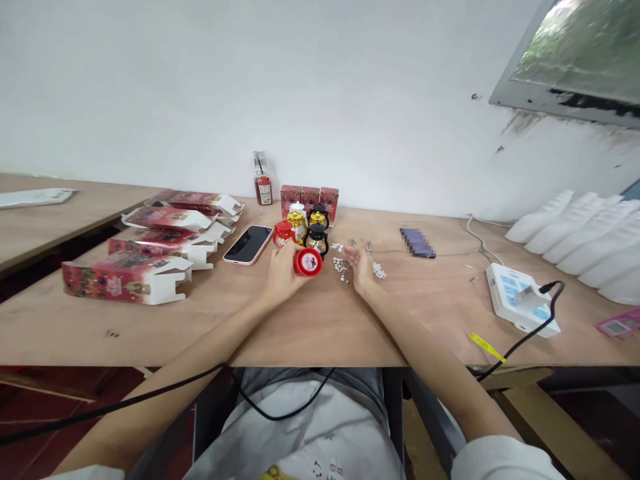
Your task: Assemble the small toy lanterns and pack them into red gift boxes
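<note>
My left hand (284, 272) is wrapped round a small red lantern (308, 261) lying on its side on the wooden table (300, 327). Just to its right, my right hand (361, 268) rests on the table beside a scatter of tiny white and silver parts (341, 267), fingers curled; whether they pinch one I cannot make out. Behind the hands stand several small lanterns, a red one (283, 233), gold ones (297, 223) and a black one (317, 239), in front of three small red boxes (310, 197).
Flattened red and white cartons (150, 257) lie stacked at the left, with a phone (248, 244) beside them. A small bottle (262, 180) stands by the wall. A white power strip (520, 297) with a black cable sits at the right, near white bottles (580, 233).
</note>
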Action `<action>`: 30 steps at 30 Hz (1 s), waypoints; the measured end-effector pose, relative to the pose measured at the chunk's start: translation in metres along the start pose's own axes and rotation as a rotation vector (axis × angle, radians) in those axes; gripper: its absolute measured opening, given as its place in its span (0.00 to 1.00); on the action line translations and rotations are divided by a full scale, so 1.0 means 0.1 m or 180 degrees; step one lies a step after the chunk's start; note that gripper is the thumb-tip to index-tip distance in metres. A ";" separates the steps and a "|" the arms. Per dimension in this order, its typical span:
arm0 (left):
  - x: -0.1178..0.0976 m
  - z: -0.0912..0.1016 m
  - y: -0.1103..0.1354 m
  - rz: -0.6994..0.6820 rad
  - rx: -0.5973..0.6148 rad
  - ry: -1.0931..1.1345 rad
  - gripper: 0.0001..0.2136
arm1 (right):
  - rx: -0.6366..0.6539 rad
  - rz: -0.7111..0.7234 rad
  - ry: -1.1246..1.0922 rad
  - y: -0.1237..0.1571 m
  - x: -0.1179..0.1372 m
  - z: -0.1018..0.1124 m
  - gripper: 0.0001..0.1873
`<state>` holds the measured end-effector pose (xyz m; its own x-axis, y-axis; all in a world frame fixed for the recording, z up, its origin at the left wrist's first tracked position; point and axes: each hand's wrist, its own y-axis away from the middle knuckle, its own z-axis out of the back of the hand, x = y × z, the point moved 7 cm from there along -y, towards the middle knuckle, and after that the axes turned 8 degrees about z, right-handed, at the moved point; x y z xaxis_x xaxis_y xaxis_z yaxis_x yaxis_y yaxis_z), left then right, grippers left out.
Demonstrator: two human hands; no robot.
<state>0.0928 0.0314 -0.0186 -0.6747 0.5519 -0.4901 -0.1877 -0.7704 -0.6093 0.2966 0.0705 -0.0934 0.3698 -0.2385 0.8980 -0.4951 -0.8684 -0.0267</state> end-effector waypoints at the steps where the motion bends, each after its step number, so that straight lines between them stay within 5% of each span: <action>1: -0.04 -0.01 0.01 -0.0178 0.0039 -0.0187 0.14 | 0.0060 0.0059 0.0043 0.00 0.00 -0.02 0.16; 5: -0.19 -0.09 0.07 -0.0848 0.0094 -0.1037 0.14 | 0.0380 0.0464 0.0317 0.01 0.02 -0.08 0.14; 9: -0.20 -0.16 0.10 -0.0963 0.0001 -0.1515 0.12 | 0.0798 0.1326 0.1106 0.11 0.19 -0.15 0.13; 16: -0.15 -0.24 0.15 -0.0968 0.0029 -0.1758 0.13 | 0.2472 0.3046 0.2929 0.75 0.32 -0.56 0.10; 22: -0.20 -0.36 0.22 -0.1341 0.0406 -0.1875 0.19 | 0.2559 0.3273 0.3544 0.86 0.30 -0.61 0.09; 30: -0.22 -0.39 0.25 -0.1656 0.0444 -0.1942 0.16 | 0.2928 0.3347 0.3933 0.88 0.21 -0.63 0.09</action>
<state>0.1308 0.0124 -0.0479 -0.7392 0.6102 0.2849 -0.6444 -0.5181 -0.5624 0.2110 0.0164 -0.0494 -0.6835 -0.7206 0.1166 0.5695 -0.6263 -0.5323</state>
